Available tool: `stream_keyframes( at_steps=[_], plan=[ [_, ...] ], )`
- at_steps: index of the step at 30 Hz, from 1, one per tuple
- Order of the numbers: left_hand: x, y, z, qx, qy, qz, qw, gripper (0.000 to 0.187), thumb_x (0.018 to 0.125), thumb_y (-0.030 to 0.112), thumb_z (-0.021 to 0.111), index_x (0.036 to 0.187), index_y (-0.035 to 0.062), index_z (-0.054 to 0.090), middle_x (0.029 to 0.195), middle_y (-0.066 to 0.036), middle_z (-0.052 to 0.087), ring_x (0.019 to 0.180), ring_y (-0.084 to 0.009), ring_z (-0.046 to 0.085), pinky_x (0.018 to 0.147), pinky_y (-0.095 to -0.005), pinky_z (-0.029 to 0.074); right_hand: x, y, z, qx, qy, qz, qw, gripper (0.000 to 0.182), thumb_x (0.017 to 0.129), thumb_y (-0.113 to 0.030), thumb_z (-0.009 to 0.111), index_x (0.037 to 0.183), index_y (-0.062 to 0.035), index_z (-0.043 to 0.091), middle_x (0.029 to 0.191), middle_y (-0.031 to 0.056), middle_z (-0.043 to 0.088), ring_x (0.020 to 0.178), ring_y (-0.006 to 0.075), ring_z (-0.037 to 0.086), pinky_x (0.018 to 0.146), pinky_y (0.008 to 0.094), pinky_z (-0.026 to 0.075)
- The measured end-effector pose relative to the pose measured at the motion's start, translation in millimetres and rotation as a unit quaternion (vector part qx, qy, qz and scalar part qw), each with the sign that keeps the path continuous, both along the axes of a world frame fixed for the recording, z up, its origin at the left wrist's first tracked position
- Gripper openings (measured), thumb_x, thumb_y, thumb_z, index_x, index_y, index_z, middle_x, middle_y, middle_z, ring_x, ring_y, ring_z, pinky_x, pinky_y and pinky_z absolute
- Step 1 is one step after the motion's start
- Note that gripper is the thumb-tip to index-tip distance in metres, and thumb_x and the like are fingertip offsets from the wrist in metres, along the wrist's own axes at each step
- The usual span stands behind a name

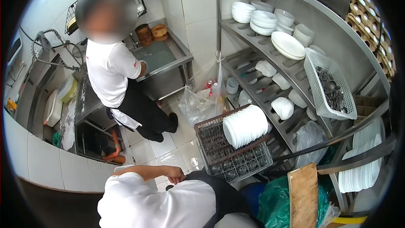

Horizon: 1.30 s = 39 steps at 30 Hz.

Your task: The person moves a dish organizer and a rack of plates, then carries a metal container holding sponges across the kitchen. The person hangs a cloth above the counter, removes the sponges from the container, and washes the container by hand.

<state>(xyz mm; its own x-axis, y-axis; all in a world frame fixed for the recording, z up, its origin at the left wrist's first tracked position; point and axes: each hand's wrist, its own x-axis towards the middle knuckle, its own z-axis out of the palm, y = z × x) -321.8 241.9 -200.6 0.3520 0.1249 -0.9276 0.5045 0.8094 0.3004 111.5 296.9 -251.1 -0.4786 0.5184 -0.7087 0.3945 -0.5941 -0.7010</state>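
Observation:
At the bottom, my left hand [175, 175] is in front of my body, at the edge of my black apron [219, 194]. Its fingers are curled, and whatever they hold, if anything, is too small to make out. A white sleeve [120, 183] covers my upper arm. My right hand is out of view. To the right of my left hand stand a brown rack [211, 137] and a grey glass rack [263, 156] with several glasses. A row of white plates [244, 126] stands on edge on the brown rack.
A co-worker [112, 67] stands at a water-filled sink [156, 57], bamboo steamers [159, 32] behind it. Metal shelves [270, 40] hold white bowls [264, 19] and a cutlery basket [331, 88]. A clear plastic bag [196, 105], green bag [270, 198] and wooden board [303, 196] are nearby.

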Motion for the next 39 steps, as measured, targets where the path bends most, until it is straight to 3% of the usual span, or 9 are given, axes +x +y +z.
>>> stream_keyframes(
  at_steps=[8, 15, 20, 23, 28, 30, 32, 36, 39],
  plan=[
    [33.2, 17.1, 14.6, 0.108, 0.002, 0.084, 0.991, 0.047, 0.086, 0.057, 0.063, 0.086, 0.0101, 0.062, 0.072, 0.001, 0.054, 0.06, -0.0096, 0.054, 0.053, -0.0271, 0.048, 4.1, 1.2, 3.9, -0.006, -0.007, 0.007, 1.0, 0.033, 0.093, -0.021, 0.057, 0.119, -0.0021, 0.062, 0.112, 0.0113, 0.067, 0.103, 0.022, 0.062, 0.092, 0.0333, 0.047],
    [88.8, 52.4, -56.5, 0.449, -0.063, -0.188, 0.871, 0.051, 0.089, 0.043, 0.062, 0.125, 0.0065, 0.06, 0.108, -0.01, 0.067, 0.093, -0.0252, 0.063, 0.079, -0.0363, 0.052, 5.2, 0.5, 4.5, -0.01, -0.008, 0.015, 1.0, 0.031, 0.093, -0.021, 0.057, 0.117, -0.0024, 0.063, 0.111, 0.0115, 0.067, 0.102, 0.0222, 0.062, 0.091, 0.034, 0.048],
    [173.8, 72.9, -47.5, 0.338, -0.204, -0.149, 0.907, 0.042, 0.094, 0.029, 0.057, 0.122, -0.0017, 0.06, 0.117, -0.02, 0.063, 0.106, -0.0319, 0.061, 0.093, -0.0405, 0.046, 7.1, -3.5, 3.7, -0.005, 0.002, 0.013, 1.0, 0.031, 0.093, -0.021, 0.057, 0.116, -0.0026, 0.064, 0.11, 0.0117, 0.067, 0.101, 0.0224, 0.063, 0.091, 0.0345, 0.048],
    [185.6, 84.8, -56.1, 0.392, -0.334, -0.23, 0.826, 0.039, 0.092, 0.024, 0.057, 0.118, -0.0042, 0.061, 0.114, -0.023, 0.063, 0.104, -0.0355, 0.061, 0.092, -0.042, 0.047, 11.7, -12.7, 5.1, -0.001, 0.016, 0.014, 1.0, 0.03, 0.093, -0.022, 0.057, 0.115, -0.0027, 0.065, 0.109, 0.0118, 0.068, 0.1, 0.0226, 0.063, 0.09, 0.0348, 0.048],
    [158.6, 78.3, -192.0, 0.558, -0.435, -0.36, 0.608, 0.024, 0.082, 0.019, 0.061, 0.089, -0.0032, 0.068, 0.09, -0.018, 0.069, 0.085, -0.0346, 0.065, 0.081, -0.0436, 0.05, 19.9, -43.2, 22.9, -0.009, 0.04, -0.009, 0.999, 0.029, 0.093, -0.022, 0.057, 0.113, -0.0029, 0.066, 0.108, 0.012, 0.068, 0.1, 0.0228, 0.064, 0.09, 0.0353, 0.049],
    [164.4, 81.3, -25.4, 0.373, -0.194, -0.273, 0.865, 0.021, 0.082, 0.019, 0.061, 0.085, 0.0003, 0.07, 0.083, -0.016, 0.069, 0.079, -0.0338, 0.065, 0.077, -0.0424, 0.051, 21.7, -35.4, 24.0, -0.028, 0.043, -0.015, 0.999, 0.029, 0.093, -0.022, 0.057, 0.113, -0.003, 0.066, 0.108, 0.0121, 0.068, 0.099, 0.0228, 0.064, 0.09, 0.0355, 0.049],
    [157.0, 74.7, -36.8, 0.372, -0.116, -0.226, 0.893, 0.021, 0.083, 0.02, 0.06, 0.086, 0.0016, 0.07, 0.085, -0.017, 0.069, 0.081, -0.0344, 0.065, 0.076, -0.0417, 0.051, 31.4, -35.0, 4.7, 0.094, 0.025, 0.047, 0.994, 0.028, 0.092, -0.022, 0.058, 0.111, -0.0028, 0.067, 0.105, 0.0119, 0.069, 0.097, 0.0225, 0.064, 0.088, 0.0354, 0.049],
    [138.6, 70.7, -45.8, 0.417, 0.063, -0.218, 0.88, 0.024, 0.084, 0.024, 0.059, 0.087, 0.0027, 0.07, 0.087, -0.016, 0.069, 0.086, -0.0365, 0.065, 0.077, -0.0417, 0.052, 46.4, -40.0, 22.4, 0.212, -0.012, -0.016, 0.977, 0.03, 0.093, -0.025, 0.06, 0.113, -0.0035, 0.065, 0.105, 0.0077, 0.068, 0.096, 0.0162, 0.062, 0.087, 0.0311, 0.048],
    [95.3, 60.6, -105.3, 0.535, 0.046, -0.44, 0.72, 0.021, 0.084, 0.023, 0.057, 0.089, 0.009, 0.072, 0.089, -0.016, 0.069, 0.091, -0.0355, 0.065, 0.081, -0.0423, 0.052, 48.1, -37.5, 70.0, 0.197, -0.014, -0.16, 0.967, 0.028, 0.091, -0.023, 0.063, 0.11, -0.0035, 0.066, 0.098, 0.0098, 0.069, 0.094, 0.0187, 0.064, 0.085, 0.0324, 0.05]
  ],
)
